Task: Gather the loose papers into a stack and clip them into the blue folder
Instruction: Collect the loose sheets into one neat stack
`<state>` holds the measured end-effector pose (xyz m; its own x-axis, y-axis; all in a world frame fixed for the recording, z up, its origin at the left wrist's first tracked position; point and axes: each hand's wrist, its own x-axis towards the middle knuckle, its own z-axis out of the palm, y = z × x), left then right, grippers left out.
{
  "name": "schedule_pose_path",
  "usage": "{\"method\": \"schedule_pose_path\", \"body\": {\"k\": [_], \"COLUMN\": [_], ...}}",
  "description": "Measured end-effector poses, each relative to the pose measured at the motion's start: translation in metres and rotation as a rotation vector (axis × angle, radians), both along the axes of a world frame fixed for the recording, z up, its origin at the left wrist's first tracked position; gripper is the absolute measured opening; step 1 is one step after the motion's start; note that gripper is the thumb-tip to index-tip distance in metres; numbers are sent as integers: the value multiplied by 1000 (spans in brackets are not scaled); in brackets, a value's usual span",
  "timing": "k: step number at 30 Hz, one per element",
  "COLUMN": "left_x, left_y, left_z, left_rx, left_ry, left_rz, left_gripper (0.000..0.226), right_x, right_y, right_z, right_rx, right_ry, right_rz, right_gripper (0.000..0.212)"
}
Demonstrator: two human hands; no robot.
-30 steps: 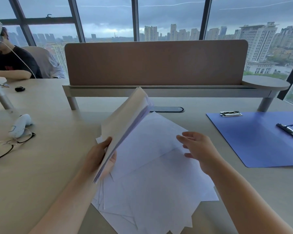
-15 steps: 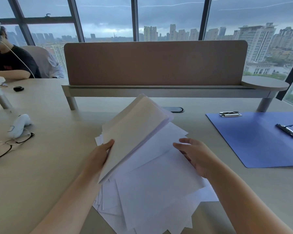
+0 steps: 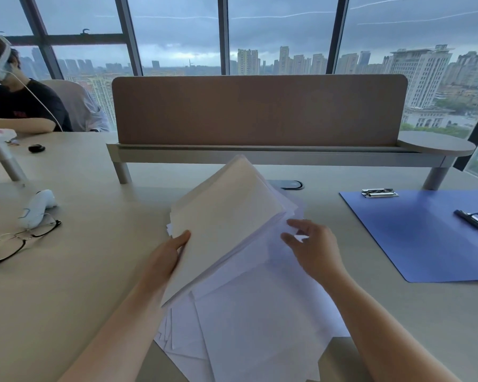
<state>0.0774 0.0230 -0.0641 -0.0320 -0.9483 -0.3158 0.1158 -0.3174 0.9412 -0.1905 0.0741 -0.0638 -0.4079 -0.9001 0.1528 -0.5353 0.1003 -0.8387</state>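
My left hand [image 3: 166,257] grips a thick stack of white papers [image 3: 226,216] by its left edge, thumb on top, the stack tilted up off the desk. My right hand [image 3: 312,249] is at the stack's right edge with fingers loosely spread, fingertips touching the paper there. Beneath both hands several loose sheets [image 3: 254,312] lie fanned out on the desk. The blue folder [image 3: 425,235] lies open flat at the right, a black spring clip [image 3: 475,223] on its inner face and a metal clip [image 3: 380,192] at its top edge.
Glasses [image 3: 11,244] and a white handheld device [image 3: 36,206] lie at the left. A brown divider panel [image 3: 260,111] on a raised shelf spans the back. A cable port [image 3: 291,185] sits behind the papers. Another person [image 3: 17,106] sits at the far left.
The stack in my left hand has tipped down from nearly upright to a flatter tilt. My right hand has moved up from the loose sheets to the stack's right edge.
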Motion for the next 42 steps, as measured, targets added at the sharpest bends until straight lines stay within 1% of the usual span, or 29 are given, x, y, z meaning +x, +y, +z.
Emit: {"method": "schedule_pose_path", "body": {"k": [1, 3, 6, 9, 13, 16, 19, 21, 24, 28, 30, 31, 33, 35, 36, 37, 38, 40, 41, 42], "left_x": [1, 5, 11, 11, 1, -6, -10, -12, -15, -16, -17, -17, -15, -7, -3, 2, 6, 7, 5, 3], "left_y": [0, 1, 0, 0, 0, 8, 13, 16, 21, 22, 22, 21, 18, 11, 8, 6, 4, 4, 5, 5], "left_z": [3, 7, 8, 9, 10, 10, 9, 10, 12, 8, 6, 6, 10, 11, 12, 10, 8, 6, 4, 3], "left_rx": [-10, -43, -95, -124, -187, -247, -330, -332, -287, -280, -319, -330, -330, -333, -308, -261, -194, -97, -64, -26], "left_ry": [5, 26, 90, 118, 135, 58, -46, -27, 25, 11, -13, -18, 43, 84, 73, 55, 69, 99, 79, 63], "left_rz": [12, 32, 53, 23, -46, -105, -91, -88, -144, -237, -246, -213, -96, 6, 39, 65, 92, 67, 51, 50], "left_gripper": [39, 34, 35, 29, 26, 21, 19, 21, 22, 25, 27, 33, 50, 69, 75, 75, 65, 40, 34, 35], "right_x": [-3, -12, -23, -30, -34, -30, -29, -31, -29, -24, -22, -22, -23, -23, -22, -22, -22, -22, -23, -23], "right_y": [0, 1, 5, 7, 10, 12, 12, 10, 11, 12, 13, 14, 13, 12, 12, 10, 10, 9, 10, 10], "right_z": [1, 3, 4, 7, 9, 12, 12, 10, 9, 10, 11, 12, 14, 14, 14, 12, 11, 10, 11, 11], "right_rx": [-53, -130, -171, -186, -88, -75, -85, -107, -147, -168, -173, -174, -154, -83, -40, -2, 32, 90, 112, 128], "right_ry": [-32, -174, -400, -601, -773, -867, -918, -953, -991, -927, -902, -892, -847, -770, -747, -757, -794, -874, -896, -913], "right_rz": [-47, -106, -119, -39, 87, 157, 199, 197, 205, 199, 184, 167, 111, 61, 44, 39, 40, 31, 24, 15], "right_gripper": [31, 27, 30, 35, 37, 37, 38, 41, 46, 61, 63, 60, 50, 45, 43, 43, 45, 51, 52, 52]}}
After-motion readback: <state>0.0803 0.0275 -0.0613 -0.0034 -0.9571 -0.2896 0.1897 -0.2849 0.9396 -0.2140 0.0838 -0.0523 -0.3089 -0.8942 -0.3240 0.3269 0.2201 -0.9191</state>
